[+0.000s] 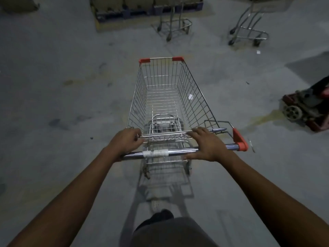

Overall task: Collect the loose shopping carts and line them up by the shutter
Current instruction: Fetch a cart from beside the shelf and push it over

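An empty wire shopping cart with red corner caps stands right in front of me on the grey concrete floor. My left hand grips the left end of its chrome handle bar, fingers curled over toward the basket's rear rim. On the right part of the bar lies my right hand, thumb under the bar and fingers stretched forward onto the rear wire flap. Two more loose carts stand ahead: one at top centre, another at top right. No shutter is in view.
A pallet stacked with sacks sits at the top, left of the centre cart. A red pallet jack lies at the right edge by a yellowish stain. Open floor spreads to the left. My foot shows below the cart.
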`<state>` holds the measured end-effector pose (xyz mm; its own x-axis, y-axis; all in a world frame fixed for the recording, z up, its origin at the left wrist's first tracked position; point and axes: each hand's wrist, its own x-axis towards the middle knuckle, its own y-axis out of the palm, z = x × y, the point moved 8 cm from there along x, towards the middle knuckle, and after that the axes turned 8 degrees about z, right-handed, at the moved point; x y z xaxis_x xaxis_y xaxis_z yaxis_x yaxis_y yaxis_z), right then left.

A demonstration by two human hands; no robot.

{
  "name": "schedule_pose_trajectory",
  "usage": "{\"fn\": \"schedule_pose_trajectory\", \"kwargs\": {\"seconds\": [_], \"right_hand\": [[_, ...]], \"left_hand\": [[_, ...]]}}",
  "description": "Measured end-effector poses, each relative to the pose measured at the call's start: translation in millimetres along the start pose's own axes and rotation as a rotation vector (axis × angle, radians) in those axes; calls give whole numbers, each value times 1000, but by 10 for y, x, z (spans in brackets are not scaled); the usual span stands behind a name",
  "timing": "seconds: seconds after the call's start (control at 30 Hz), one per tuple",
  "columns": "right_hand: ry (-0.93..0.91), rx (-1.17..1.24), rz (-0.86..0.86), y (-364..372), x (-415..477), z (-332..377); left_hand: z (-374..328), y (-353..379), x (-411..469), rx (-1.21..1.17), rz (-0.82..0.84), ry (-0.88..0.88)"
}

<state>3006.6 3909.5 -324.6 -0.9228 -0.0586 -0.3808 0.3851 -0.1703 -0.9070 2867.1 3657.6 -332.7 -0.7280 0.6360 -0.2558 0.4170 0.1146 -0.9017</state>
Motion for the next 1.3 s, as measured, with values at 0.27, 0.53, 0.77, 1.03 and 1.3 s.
{"fn": "schedule_pose_trajectory", "kwargs": {"seconds": [0.27,0.53,0.77,1.03,1.3], "right_hand": [[-39,-35,46,-384,962,76],[-99,-53,80,-643,1777,119],[-231,-128,114,-994,2711,153],[-369,-235,154,-1591,4009,-26],[-506,-313,180,-2084,5074,238]], "left_hand": [[570,-391,509,-14,-27,-8],[965,-704,865,22,-92,-58],[1266,-882,1279,6,-24,-116],[1342,-1093,1949,72,154,-367],[2052,-1435,2444,-7,72,-547]]}}
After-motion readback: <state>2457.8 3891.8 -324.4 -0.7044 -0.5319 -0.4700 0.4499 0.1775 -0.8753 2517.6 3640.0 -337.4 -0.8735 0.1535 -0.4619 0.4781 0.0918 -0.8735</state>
